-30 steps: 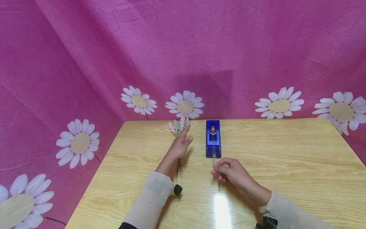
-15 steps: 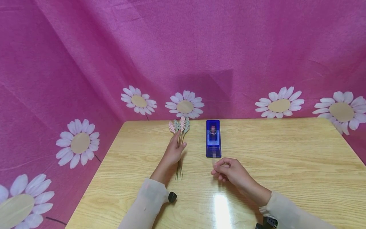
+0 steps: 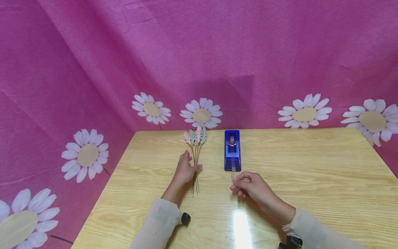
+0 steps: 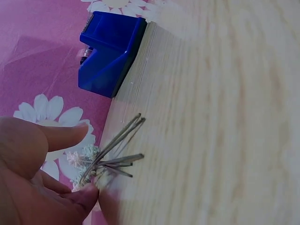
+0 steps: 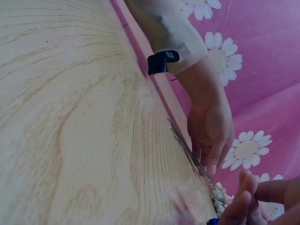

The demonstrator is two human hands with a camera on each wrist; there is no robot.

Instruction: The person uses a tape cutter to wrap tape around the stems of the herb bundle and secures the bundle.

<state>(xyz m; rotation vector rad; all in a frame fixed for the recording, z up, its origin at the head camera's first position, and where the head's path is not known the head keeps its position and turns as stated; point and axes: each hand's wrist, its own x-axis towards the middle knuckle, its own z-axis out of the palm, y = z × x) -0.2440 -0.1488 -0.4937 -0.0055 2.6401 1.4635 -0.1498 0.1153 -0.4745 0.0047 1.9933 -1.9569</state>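
Right now I see my left hand [image 3: 184,170] a little left of the frame's centre in the head view, lying on the wooden table [image 3: 311,166] against the thin wire stems of a small bunch of artificial sprigs [image 3: 196,152]. Its thumb [image 3: 197,168] reaches across the stems and its fingers are loosely bent beside them; from the left wrist view the thumb and a fingertip [image 4: 86,194] sit at the stems with the palm open, so I call it a light touch, not a closed grip. The sprigs lie flat on the table, pink and pale green heads toward the top of the frame near the back edge, stem ends toward the bottom.

My right hand [image 3: 250,186] rests just right of centre, lower in the frame, fingers curled inward with thumb and forefinger tips close together; I cannot tell whether anything is pinched between them. Directly above it stands the blue tape dispenser [image 3: 232,151], just right of the sprigs and apart from both hands. Behind the table hangs a pink cloth with daisies [image 3: 304,114].
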